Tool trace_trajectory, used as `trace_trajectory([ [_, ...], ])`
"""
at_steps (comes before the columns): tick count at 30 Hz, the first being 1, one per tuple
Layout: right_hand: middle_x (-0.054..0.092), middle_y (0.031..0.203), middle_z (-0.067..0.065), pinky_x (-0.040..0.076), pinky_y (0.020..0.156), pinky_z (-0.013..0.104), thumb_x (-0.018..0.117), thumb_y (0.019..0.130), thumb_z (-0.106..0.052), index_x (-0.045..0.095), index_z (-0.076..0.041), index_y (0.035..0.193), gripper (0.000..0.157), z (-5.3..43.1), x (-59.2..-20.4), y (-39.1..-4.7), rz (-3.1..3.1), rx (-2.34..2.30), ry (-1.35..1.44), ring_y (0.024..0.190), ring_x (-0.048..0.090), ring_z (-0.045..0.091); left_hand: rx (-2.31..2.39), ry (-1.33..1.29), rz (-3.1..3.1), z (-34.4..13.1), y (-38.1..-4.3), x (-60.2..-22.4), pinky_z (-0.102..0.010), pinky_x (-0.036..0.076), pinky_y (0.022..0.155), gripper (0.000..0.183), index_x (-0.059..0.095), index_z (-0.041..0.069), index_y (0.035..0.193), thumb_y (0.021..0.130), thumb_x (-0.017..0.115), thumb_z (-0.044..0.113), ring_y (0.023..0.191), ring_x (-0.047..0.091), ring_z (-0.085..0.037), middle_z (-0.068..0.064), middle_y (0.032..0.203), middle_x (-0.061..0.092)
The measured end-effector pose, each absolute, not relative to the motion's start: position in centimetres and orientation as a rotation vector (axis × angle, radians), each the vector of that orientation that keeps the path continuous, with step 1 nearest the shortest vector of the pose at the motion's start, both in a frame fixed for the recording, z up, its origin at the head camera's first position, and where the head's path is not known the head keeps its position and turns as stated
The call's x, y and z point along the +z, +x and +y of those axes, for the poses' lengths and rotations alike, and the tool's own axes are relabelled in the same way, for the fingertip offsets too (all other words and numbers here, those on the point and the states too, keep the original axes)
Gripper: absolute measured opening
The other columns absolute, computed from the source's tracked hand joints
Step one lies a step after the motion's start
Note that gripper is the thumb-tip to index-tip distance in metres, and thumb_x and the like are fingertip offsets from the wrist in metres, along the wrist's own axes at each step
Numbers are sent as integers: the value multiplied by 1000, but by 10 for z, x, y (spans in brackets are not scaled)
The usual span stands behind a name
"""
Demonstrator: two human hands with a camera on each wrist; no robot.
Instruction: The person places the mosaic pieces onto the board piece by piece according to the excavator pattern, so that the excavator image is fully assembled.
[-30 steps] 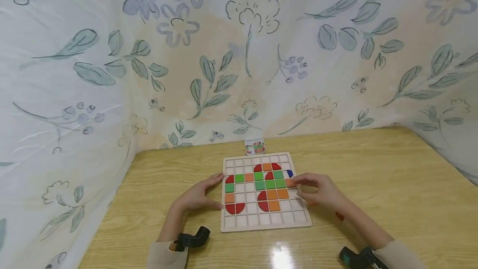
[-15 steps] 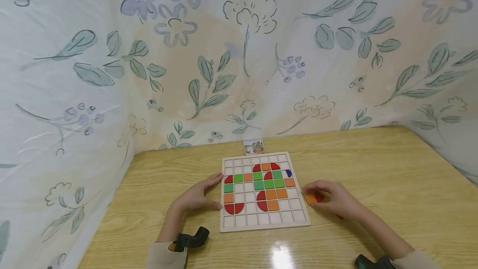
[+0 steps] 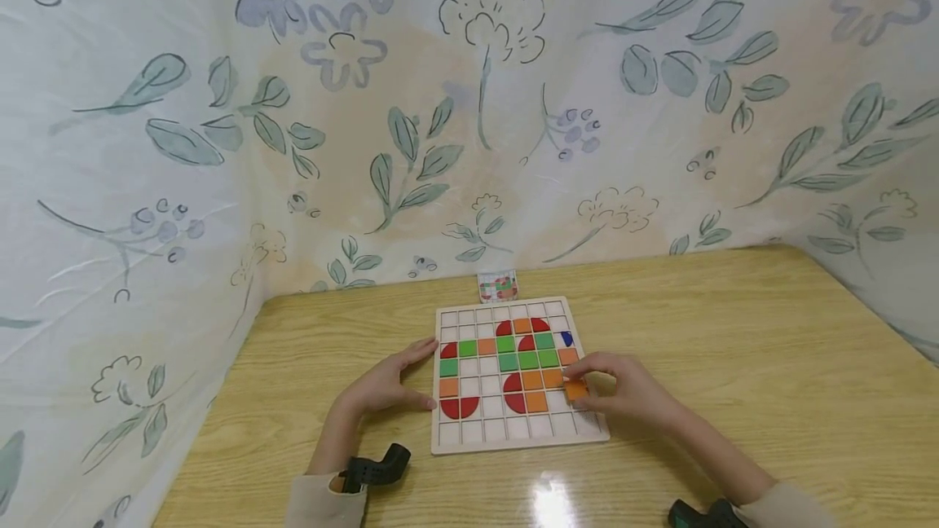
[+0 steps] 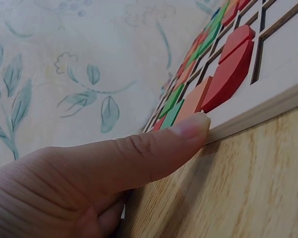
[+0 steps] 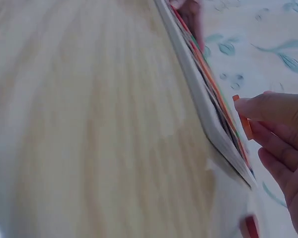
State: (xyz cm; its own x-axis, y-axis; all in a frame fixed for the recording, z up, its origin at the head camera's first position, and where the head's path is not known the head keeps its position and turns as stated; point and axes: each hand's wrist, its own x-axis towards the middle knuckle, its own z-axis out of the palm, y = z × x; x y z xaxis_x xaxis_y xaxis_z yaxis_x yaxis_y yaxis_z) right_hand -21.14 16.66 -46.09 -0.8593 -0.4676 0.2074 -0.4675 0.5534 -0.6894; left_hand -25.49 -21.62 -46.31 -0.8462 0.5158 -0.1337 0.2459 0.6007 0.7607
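Note:
A wooden grid board [image 3: 521,430] lies on the table, several of its cells filled with red, green, orange and salmon tiles. My right hand [image 3: 627,385] pinches an orange square tile [image 3: 575,390] between thumb and fingers over the board's right side. In the right wrist view this orange tile [image 5: 244,119] is tilted, seen nearly edge-on. My left hand [image 3: 389,381] rests against the board's left edge with thumb and fingers spread. Its thumb [image 4: 164,144] touches the board's rim near a salmon tile [image 4: 196,96] in the left wrist view.
Behind the board stands a small card [image 3: 498,287] with a coloured grid pattern. A blue piece [image 3: 566,339] sits in the board's right column. Some red piece [image 5: 249,227] lies beside the board. Floral cloth [image 3: 352,186] hangs behind the wooden table [image 3: 734,332].
My right hand let go of a salmon tile in the right column, went to the loose pieces at the right, and came back over the board with an orange square tile. The left hand stayed put.

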Motion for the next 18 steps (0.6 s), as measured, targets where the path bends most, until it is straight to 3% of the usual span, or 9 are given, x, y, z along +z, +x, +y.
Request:
trace_trajectory([
  [9, 68, 103, -8, 50, 86, 28, 75, 77, -19, 68, -13, 106, 30, 146, -463, -211, 2744, -1142, -983, 98, 60, 10, 1113, 620, 2483, -216, -256, -460, -54, 17, 110, 91, 31, 19, 145, 69, 80, 35, 141, 12, -27, -1, 153, 21],
  [18, 69, 102, -6, 52, 84, 30, 75, 77, -21, 69, -12, 104, 29, 141, -464, -207, 2820, -1105, -1111, 96, 63, 11, 1124, 625, 2466, -218, -256, -460, -54, 17, 110, 91, 32, 19, 145, 69, 80, 33, 141, 12, -26, -1, 153, 21],
])
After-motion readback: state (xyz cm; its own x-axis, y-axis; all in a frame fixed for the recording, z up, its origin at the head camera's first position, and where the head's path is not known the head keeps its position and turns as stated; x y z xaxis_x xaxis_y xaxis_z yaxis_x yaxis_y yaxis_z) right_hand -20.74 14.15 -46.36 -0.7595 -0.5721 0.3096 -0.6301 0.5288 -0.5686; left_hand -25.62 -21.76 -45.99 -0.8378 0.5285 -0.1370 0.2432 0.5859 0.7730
